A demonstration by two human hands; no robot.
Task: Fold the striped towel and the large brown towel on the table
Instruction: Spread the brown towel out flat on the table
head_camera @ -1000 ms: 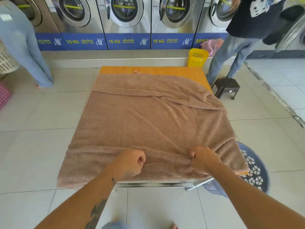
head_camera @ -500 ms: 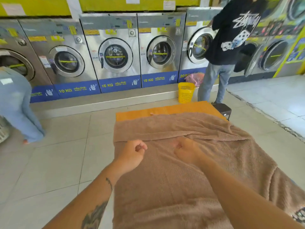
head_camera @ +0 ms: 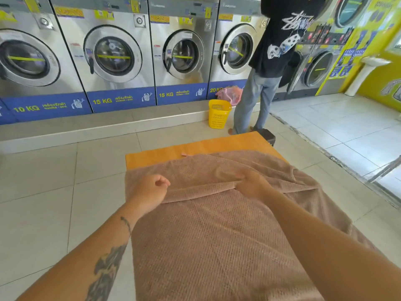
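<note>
While large brown towel covers table, left hand, right hand clamp fingers on its fold.

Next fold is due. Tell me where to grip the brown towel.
Likely best: pinch the towel at its folded-over edge, one hand near each end, coming from the near side. That edge lies slightly raised across the cloth, so it is easy to slip under.

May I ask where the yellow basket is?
In the head view, the yellow basket stands on the floor before the washing machines, left of the standing person.
</note>
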